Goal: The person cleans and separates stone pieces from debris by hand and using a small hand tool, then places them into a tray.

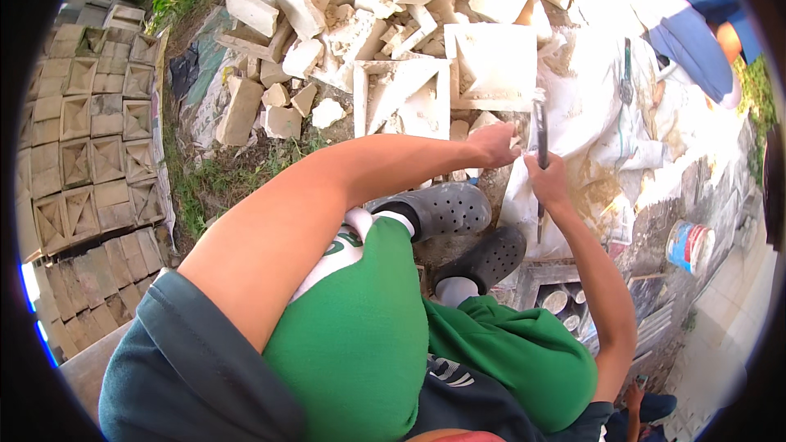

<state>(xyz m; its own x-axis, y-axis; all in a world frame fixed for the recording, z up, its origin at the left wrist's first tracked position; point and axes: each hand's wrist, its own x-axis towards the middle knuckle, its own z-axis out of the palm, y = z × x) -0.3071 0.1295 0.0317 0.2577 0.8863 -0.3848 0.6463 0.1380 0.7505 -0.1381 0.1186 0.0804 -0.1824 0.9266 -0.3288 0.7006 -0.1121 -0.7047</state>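
My right hand (pixel 550 180) is closed round a long, narrow dark tool (pixel 541 127), held upright. Its upper end looks bright and metallic, and a thin end shows below my fist; its exact kind is unclear. Just left of it, my left hand (pixel 495 146) has its fingers curled in, and what they hold, if anything, is hidden. Beyond my left hand, a square cream-coloured block (pixel 495 65) with a raised rim leans tilted against the rubble. Beside it sits another hollow square block (pixel 401 98) with a diagonal bar.
Broken pale blocks (pixel 327 33) are heaped ahead. White sacking (pixel 589 131) lies to the right, with a paint-smeared bucket (pixel 689 247) farther right. Rows of stacked square blocks (pixel 90 139) stand at the left. Another person's blue-clothed leg (pixel 692 41) is at the upper right.
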